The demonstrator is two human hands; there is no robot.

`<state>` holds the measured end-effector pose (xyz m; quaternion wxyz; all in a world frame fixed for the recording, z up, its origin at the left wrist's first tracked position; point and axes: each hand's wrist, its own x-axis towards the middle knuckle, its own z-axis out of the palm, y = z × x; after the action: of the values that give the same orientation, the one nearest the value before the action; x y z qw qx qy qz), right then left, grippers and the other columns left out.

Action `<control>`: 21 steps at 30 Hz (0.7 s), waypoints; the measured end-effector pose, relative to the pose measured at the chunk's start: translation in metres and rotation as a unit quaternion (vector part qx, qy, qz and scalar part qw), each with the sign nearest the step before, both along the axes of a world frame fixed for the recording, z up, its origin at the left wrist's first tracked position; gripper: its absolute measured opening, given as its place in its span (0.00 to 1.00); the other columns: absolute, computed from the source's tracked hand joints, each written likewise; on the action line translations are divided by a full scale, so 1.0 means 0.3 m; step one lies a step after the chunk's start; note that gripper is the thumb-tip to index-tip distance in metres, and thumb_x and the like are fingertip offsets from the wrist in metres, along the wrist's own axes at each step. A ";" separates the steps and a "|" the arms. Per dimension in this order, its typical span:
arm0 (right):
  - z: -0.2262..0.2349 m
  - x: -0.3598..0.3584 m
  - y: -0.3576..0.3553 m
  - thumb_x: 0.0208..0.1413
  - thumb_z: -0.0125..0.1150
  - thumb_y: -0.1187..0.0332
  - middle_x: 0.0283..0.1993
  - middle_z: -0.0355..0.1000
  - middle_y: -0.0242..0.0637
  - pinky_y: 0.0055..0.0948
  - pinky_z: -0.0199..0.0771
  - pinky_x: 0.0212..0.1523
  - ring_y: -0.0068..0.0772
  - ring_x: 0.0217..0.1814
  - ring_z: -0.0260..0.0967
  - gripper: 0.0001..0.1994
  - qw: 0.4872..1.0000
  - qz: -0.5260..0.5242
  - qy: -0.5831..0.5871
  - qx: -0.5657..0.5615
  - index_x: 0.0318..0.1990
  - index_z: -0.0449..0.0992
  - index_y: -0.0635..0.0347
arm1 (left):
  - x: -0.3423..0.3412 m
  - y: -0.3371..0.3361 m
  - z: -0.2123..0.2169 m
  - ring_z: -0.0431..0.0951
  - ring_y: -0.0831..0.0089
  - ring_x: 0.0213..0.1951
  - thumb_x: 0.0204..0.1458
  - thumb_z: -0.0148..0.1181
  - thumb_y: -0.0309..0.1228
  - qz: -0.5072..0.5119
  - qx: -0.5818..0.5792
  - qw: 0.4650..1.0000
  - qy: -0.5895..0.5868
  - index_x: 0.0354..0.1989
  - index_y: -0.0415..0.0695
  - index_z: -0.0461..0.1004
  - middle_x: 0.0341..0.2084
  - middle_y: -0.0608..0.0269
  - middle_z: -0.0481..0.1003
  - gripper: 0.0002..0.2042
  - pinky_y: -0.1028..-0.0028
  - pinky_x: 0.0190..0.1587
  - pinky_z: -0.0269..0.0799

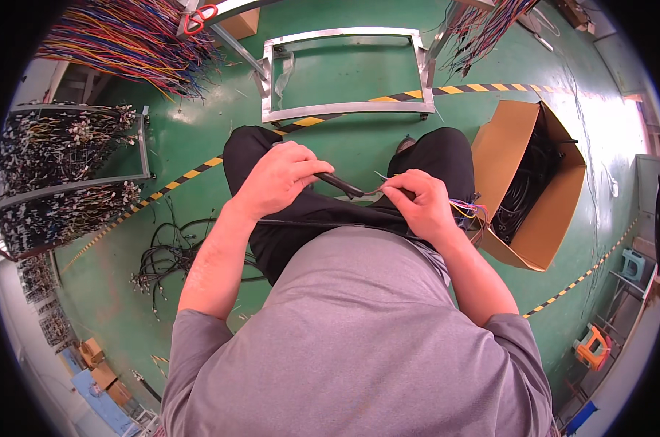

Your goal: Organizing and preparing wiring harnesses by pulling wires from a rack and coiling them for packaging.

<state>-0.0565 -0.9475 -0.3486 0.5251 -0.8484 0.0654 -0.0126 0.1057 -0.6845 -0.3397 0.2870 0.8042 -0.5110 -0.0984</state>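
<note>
So you've got the black cable point(336, 183) stretched between your hands, up over your lap, with nothing under it but air. Your left hand point(277, 177) is pinching its thick part, thumb against fingers. Your right hand point(422, 198) is pinching near the thinner end, fingertips together, though I honestly can't tell whether it's got bare strand or a bit of covering. There's a small pale tip poking up just beside those right fingers, too tiny for me to call.

If you're working that thin end, I'd let the left hand be the clamp: snug, wrist quiet, and a bit closer to the right so the middle doesn't sag and flex. Then do the fine stuff with just thumb and fingertip on the right. Pull along the cable's line, not sideways, since thin strands probably kink easy. Don't squash the thick part either; firm is plenty.

Also watch the coloured wires point(470, 210) by your right wrist, they look like they'd snag if you swing that arm. Same deal with the black line point(308, 224) running across your lap; I can't see if it's the same cable, so check before you tug anything.
</note>
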 end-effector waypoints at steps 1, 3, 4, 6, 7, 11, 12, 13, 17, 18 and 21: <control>-0.001 0.006 0.011 0.57 0.69 0.73 0.30 0.76 0.37 0.32 0.72 0.34 0.35 0.33 0.71 0.04 1.000 -0.014 -0.006 0.013 0.37 0.84 0.62 | -0.005 -0.010 -0.002 0.77 0.61 0.44 0.48 0.69 0.21 -0.015 -0.001 1.000 -0.002 0.47 0.48 0.83 0.37 0.64 0.77 0.16 0.64 0.49 0.75; -0.017 0.006 0.026 0.57 0.69 0.73 0.31 0.77 0.37 0.30 0.72 0.35 0.31 0.33 0.72 0.04 0.999 -0.031 -0.028 0.034 0.37 0.84 0.64 | -0.008 -0.012 -0.004 0.77 0.60 0.43 0.48 0.69 0.21 -0.028 -0.001 1.000 -0.004 0.47 0.49 0.83 0.37 0.64 0.77 0.16 0.64 0.49 0.74; -0.028 0.003 0.032 0.58 0.69 0.74 0.31 0.79 0.36 0.28 0.73 0.36 0.28 0.33 0.73 0.04 0.996 -0.050 -0.051 0.055 0.37 0.84 0.65 | -0.010 -0.010 -0.003 0.77 0.60 0.43 0.48 0.69 0.22 0.002 -0.008 1.000 0.002 0.48 0.49 0.82 0.37 0.64 0.77 0.17 0.63 0.48 0.74; -0.065 -0.002 0.016 0.62 0.67 0.73 0.32 0.80 0.32 0.23 0.72 0.36 0.17 0.34 0.72 0.06 0.975 -0.131 -0.001 0.178 0.38 0.83 0.69 | -0.005 -0.002 0.003 0.77 0.60 0.43 0.49 0.69 0.23 0.033 -0.015 0.999 0.007 0.49 0.49 0.82 0.37 0.64 0.76 0.17 0.63 0.48 0.74; -0.074 -0.007 -0.007 0.62 0.66 0.73 0.32 0.80 0.33 0.24 0.72 0.35 0.19 0.33 0.72 0.05 0.979 -0.115 0.016 0.166 0.39 0.83 0.68 | 0.000 0.008 0.011 0.76 0.59 0.43 0.49 0.69 0.23 0.039 0.002 0.999 0.017 0.49 0.49 0.81 0.37 0.63 0.76 0.17 0.63 0.47 0.74; -0.012 -0.003 -0.008 0.64 0.62 0.74 0.33 0.78 0.34 0.23 0.70 0.38 0.20 0.34 0.72 0.05 0.995 0.027 0.085 0.040 0.43 0.82 0.66 | -0.025 -0.005 0.007 0.76 0.58 0.41 0.50 0.69 0.23 0.018 0.024 0.999 0.034 0.49 0.48 0.80 0.36 0.61 0.75 0.17 0.62 0.45 0.74; -0.009 -0.002 -0.003 0.64 0.62 0.74 0.33 0.78 0.34 0.23 0.70 0.38 0.20 0.34 0.72 0.05 0.995 0.027 0.085 0.040 0.43 0.82 0.66 | -0.030 -0.013 0.004 0.76 0.58 0.41 0.50 0.69 0.23 0.018 0.024 0.999 0.034 0.49 0.48 0.80 0.36 0.61 0.75 0.17 0.62 0.45 0.74; -0.005 0.000 0.003 0.64 0.62 0.74 0.31 0.77 0.34 0.24 0.70 0.36 0.20 0.33 0.71 0.05 0.998 0.054 0.028 -0.021 0.43 0.81 0.66 | -0.037 -0.020 0.000 0.76 0.57 0.41 0.50 0.68 0.23 0.027 0.012 0.999 0.039 0.49 0.47 0.79 0.35 0.61 0.75 0.16 0.62 0.44 0.74; -0.003 0.001 0.014 0.64 0.61 0.74 0.31 0.76 0.36 0.27 0.70 0.33 0.24 0.32 0.70 0.05 0.998 0.034 0.045 0.037 0.42 0.80 0.65 | -0.039 -0.030 0.007 0.75 0.57 0.40 0.50 0.68 0.22 0.016 -0.027 0.998 0.047 0.48 0.46 0.79 0.35 0.60 0.74 0.15 0.62 0.43 0.73; -0.002 0.000 0.018 0.64 0.61 0.74 0.31 0.76 0.36 0.28 0.70 0.33 0.25 0.31 0.70 0.05 0.992 0.011 0.083 0.096 0.42 0.80 0.65 | -0.042 -0.030 0.002 0.75 0.57 0.40 0.50 0.68 0.22 0.015 -0.028 0.998 0.046 0.48 0.46 0.79 0.35 0.60 0.74 0.15 0.62 0.43 0.73; 0.001 0.007 0.046 0.64 0.61 0.74 0.31 0.77 0.36 0.27 0.70 0.34 0.27 0.33 0.72 0.04 0.985 0.010 0.104 0.135 0.41 0.80 0.65 | -0.045 -0.040 -0.007 0.75 0.57 0.39 0.50 0.68 0.22 0.013 -0.043 0.997 0.065 0.47 0.46 0.79 0.33 0.60 0.74 0.15 0.62 0.43 0.72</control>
<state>-0.0543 -0.9337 -0.3483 0.6257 -0.7668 0.1125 0.0893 0.0921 -0.6964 -0.3418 0.3551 0.7897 -0.4846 -0.1244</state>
